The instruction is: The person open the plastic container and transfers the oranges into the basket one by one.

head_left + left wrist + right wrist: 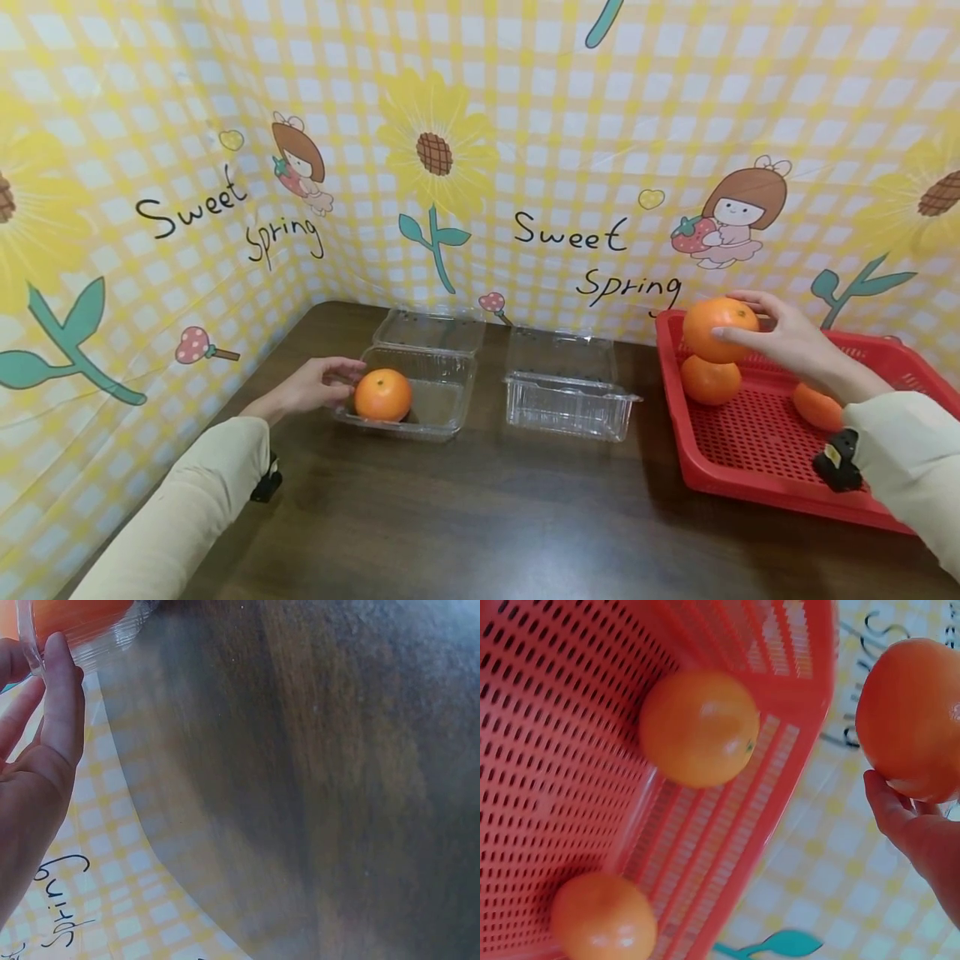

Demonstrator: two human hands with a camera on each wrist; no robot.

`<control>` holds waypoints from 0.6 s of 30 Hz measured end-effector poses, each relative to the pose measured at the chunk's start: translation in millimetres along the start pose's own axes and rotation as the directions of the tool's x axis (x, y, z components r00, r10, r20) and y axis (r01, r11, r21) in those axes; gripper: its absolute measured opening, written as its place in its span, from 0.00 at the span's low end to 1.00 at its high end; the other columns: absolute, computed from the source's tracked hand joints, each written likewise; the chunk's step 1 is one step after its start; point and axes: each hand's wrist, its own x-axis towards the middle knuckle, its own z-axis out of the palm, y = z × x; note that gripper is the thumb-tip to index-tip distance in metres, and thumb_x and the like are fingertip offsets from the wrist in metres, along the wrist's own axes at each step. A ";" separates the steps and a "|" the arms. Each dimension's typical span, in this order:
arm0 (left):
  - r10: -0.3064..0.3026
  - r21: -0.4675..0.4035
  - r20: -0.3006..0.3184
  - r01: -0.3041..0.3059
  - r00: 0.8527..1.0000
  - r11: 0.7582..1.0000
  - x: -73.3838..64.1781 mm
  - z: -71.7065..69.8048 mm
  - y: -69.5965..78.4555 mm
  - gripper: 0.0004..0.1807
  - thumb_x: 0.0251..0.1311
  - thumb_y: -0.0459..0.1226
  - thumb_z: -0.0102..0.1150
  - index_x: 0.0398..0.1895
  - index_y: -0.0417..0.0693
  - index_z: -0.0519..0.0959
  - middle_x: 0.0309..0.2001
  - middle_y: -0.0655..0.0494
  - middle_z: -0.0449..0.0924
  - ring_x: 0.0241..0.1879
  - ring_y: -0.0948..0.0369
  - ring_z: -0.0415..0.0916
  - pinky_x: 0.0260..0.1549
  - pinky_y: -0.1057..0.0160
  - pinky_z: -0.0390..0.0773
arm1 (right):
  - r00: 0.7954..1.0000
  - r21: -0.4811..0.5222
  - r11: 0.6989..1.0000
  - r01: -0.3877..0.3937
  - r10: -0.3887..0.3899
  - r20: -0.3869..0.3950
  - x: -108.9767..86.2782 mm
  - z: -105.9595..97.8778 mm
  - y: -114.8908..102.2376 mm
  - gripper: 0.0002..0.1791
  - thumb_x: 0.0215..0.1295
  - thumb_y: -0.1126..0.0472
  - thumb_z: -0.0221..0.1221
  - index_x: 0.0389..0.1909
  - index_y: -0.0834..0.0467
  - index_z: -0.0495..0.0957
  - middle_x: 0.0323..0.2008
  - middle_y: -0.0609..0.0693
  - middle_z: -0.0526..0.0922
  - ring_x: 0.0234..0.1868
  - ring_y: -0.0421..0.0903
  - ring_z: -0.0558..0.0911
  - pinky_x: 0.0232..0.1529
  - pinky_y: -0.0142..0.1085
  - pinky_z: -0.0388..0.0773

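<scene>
My right hand (795,337) grips an orange (720,330) above the left side of a red perforated basket (686,442). In the right wrist view that held orange (915,720) is beyond the basket rim. Two more oranges lie inside the basket, one near the corner (699,729) and another lower (604,919). My left hand (318,387) is at the left edge of an open clear plastic clamshell box (446,400). Its thumb and a finger pinch the box's rim (28,637) in the left wrist view. Another orange (383,395) sits in this box, beside the fingers.
A second clear plastic box (568,410), lid raised behind it, stands between the first box and the basket. All rest on a dark brown wooden table (465,517). A yellow checked cloth (525,150) with flower prints hangs behind and to the left.
</scene>
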 end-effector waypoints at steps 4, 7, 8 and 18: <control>0.004 -0.005 -0.001 -0.004 1.000 1.000 -0.1 0.3 -1.0 0.24 0.55 0.24 0.50 0.55 0.23 0.61 0.46 0.32 0.69 0.41 0.47 0.74 0.27 0.61 0.78 | 0.999 0.003 1.000 -0.020 0.020 -0.044 -2.1 -7.6 12.8 0.41 0.61 0.49 0.52 0.66 0.66 0.45 0.58 0.67 0.56 0.55 0.64 0.59 0.42 0.44 0.68; 0.003 -0.012 -0.003 -0.003 1.000 1.000 -0.3 0.5 -1.5 0.24 0.54 0.23 0.50 0.55 0.23 0.61 0.46 0.32 0.68 0.41 0.48 0.74 0.27 0.61 0.78 | 0.997 0.005 1.000 -0.027 0.027 -0.077 -2.5 -11.6 20.9 0.40 0.62 0.50 0.52 0.65 0.67 0.46 0.58 0.65 0.54 0.55 0.64 0.59 0.39 0.37 0.69; 0.003 -0.014 -0.004 -0.003 1.000 1.000 -0.4 0.5 -1.8 0.24 0.54 0.23 0.50 0.55 0.23 0.61 0.46 0.31 0.68 0.40 0.48 0.74 0.27 0.61 0.78 | 0.996 0.008 1.000 -0.029 0.030 -0.083 -2.6 -13.0 23.7 0.40 0.62 0.50 0.52 0.65 0.67 0.46 0.58 0.64 0.53 0.55 0.64 0.59 0.38 0.34 0.69; 0.001 -0.009 -0.002 -0.001 1.000 1.000 -1.2 2.0 -2.1 0.24 0.55 0.24 0.50 0.55 0.23 0.61 0.46 0.31 0.68 0.40 0.47 0.74 0.27 0.62 0.78 | 0.989 0.007 0.995 -0.101 0.101 -0.105 -5.6 -24.5 48.4 0.42 0.62 0.47 0.50 0.66 0.66 0.42 0.58 0.69 0.54 0.52 0.62 0.59 0.29 0.27 0.70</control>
